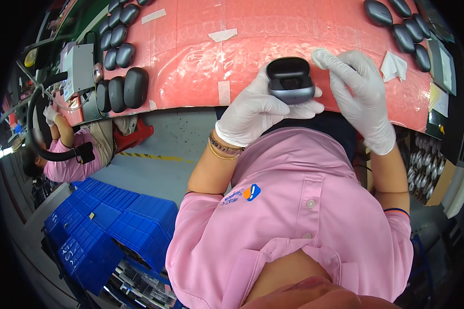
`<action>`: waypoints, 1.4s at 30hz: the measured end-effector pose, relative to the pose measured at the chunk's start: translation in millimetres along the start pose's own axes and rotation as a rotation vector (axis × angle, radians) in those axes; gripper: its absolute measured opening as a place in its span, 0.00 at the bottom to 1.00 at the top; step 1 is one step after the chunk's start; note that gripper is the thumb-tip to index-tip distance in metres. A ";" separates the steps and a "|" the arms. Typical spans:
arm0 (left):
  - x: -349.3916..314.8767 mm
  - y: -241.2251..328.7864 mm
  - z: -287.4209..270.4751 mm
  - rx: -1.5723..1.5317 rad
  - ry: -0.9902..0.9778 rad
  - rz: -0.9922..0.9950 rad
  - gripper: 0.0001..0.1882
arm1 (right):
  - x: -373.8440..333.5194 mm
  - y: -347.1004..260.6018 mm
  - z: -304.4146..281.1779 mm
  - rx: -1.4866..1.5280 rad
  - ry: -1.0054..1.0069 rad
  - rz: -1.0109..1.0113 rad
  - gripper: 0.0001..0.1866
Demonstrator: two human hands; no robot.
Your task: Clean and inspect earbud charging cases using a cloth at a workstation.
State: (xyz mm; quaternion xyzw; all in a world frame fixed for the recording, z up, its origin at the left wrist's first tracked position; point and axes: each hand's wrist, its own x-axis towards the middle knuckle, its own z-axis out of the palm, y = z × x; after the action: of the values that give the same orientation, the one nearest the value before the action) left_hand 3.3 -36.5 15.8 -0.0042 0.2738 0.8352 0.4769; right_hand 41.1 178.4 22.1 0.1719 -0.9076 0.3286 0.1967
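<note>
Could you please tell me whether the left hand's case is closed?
No, the case in the left hand has its lid standing open.

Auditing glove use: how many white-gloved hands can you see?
3: the left hand holding the open case, the right hand to its right, and a co-worker's hand at far left, whose other may be hidden.

A factory workshop floor
Many similar dark cases point(117, 94) lie at both ends of a pink-covered surface point(188, 67); a gloved co-worker point(62, 168) in pink is at left, and blue crates point(142, 213) stand near a yellow floor line point(160, 157).
</note>
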 end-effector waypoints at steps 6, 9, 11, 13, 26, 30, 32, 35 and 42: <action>2.2 7.4 -6.4 0.398 -0.109 -0.164 0.32 | 20.8 2.5 -12.5 -0.313 -0.559 -0.345 0.18; 2.9 18.9 -7.3 0.450 -0.125 -0.278 0.31 | 33.6 -3.7 -13.0 -0.418 -0.672 -0.506 0.18; 5.9 21.5 -11.0 0.417 -0.171 -0.336 0.31 | 41.8 -6.7 -12.3 -0.506 -0.703 -0.657 0.20; 5.4 22.1 -14.7 0.384 -0.220 -0.391 0.30 | 43.6 -0.2 -7.0 -0.484 -0.631 -0.699 0.22; 12.1 -2.8 0.9 0.034 0.058 0.232 0.24 | 0.7 -18.8 25.7 0.483 0.081 0.392 0.19; 14.8 -12.6 -4.1 0.127 0.102 0.325 0.27 | -8.8 -27.8 45.6 -0.028 0.093 0.041 0.24; 13.7 -16.0 -9.0 0.118 0.097 0.297 0.28 | -9.1 -40.6 45.0 -0.072 0.054 0.022 0.25; 12.6 -20.7 1.3 0.082 0.110 0.359 0.28 | -1.3 -36.2 36.0 -0.037 0.060 0.108 0.25; 11.6 -24.6 -7.7 0.782 0.142 0.569 0.36 | 10.6 -24.0 15.7 0.474 -0.081 0.269 0.23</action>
State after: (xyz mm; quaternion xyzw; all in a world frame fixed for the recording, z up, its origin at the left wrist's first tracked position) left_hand 14.6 -21.1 -5.0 0.1933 0.5892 0.7646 0.1757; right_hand 38.7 148.6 28.7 0.1041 -0.8271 0.5480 0.0692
